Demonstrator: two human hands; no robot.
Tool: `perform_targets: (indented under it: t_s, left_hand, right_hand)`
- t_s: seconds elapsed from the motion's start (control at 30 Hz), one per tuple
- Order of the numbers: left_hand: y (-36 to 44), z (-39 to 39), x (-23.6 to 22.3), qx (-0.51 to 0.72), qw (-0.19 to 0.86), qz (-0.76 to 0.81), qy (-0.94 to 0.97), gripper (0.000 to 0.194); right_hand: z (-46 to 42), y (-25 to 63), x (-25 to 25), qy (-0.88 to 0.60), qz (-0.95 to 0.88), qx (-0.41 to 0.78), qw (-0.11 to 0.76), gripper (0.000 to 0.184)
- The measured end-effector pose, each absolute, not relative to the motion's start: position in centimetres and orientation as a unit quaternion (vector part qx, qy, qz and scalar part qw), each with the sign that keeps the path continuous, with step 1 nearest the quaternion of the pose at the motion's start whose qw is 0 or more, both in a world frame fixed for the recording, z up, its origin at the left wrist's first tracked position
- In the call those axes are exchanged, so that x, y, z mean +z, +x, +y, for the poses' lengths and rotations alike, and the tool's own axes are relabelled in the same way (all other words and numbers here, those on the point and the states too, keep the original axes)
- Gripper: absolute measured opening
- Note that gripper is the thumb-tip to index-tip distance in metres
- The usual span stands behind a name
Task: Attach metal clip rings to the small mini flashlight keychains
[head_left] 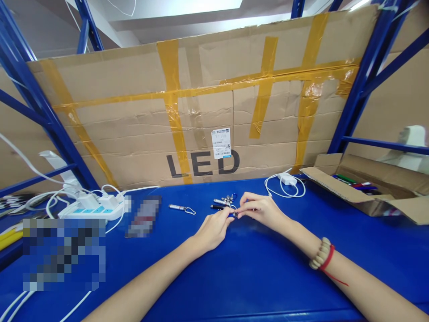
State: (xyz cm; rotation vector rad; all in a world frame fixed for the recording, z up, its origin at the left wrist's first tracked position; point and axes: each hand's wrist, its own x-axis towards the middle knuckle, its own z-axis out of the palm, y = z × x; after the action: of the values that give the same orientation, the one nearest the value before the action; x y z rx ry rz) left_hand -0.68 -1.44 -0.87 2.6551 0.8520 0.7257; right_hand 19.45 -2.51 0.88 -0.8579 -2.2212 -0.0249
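My left hand (213, 229) is closed around a small blue keychain flashlight (232, 215), most of it hidden by the fingers. Thumb and fingers of my right hand (262, 209) pinch together at the dark end of the same flashlight; whether a separate small part sits between them is too small to tell. Just behind the hands lie a silver flashlight (221, 202) and a black one (217, 207), partly covered. Several small round silvery pieces (229, 198), which look like button cells, are clustered beside them. Farther left rests another silver flashlight (177, 207) with a carabiner clip.
On the blue table (214, 286), a white power strip (97, 210) with cables stands at left, near a blurred flat object (144, 217). A white adapter (287, 180) with coiled cord lies behind my right hand. At right, an open cardboard box (355, 192) holds pens.
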Motion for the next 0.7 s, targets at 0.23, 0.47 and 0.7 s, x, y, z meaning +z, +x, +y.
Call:
perform_targets:
  t_s: [0.23,0.47,0.7]
  left_hand:
    - [-0.64,-1.27,-1.11,0.25,0.139,0.301,0.909,0.003]
    - [-0.48,-1.32,-1.15,0.253,0.128,0.327,0.902,0.009]
    - [-0.5,-1.18,-1.49,0.297,0.108,0.291,0.903,0.005]
  right_hand:
    - [-2.98,19.4,1.3,-0.327,-0.887,-0.053,0.323,0.024]
    - [-3.12,19.04,1.12,-0.336,-0.886,-0.096,0.303,0.028]
    - [-2.87,18.84,0.59,-0.38,-0.854,-0.001,0.356,0.021]
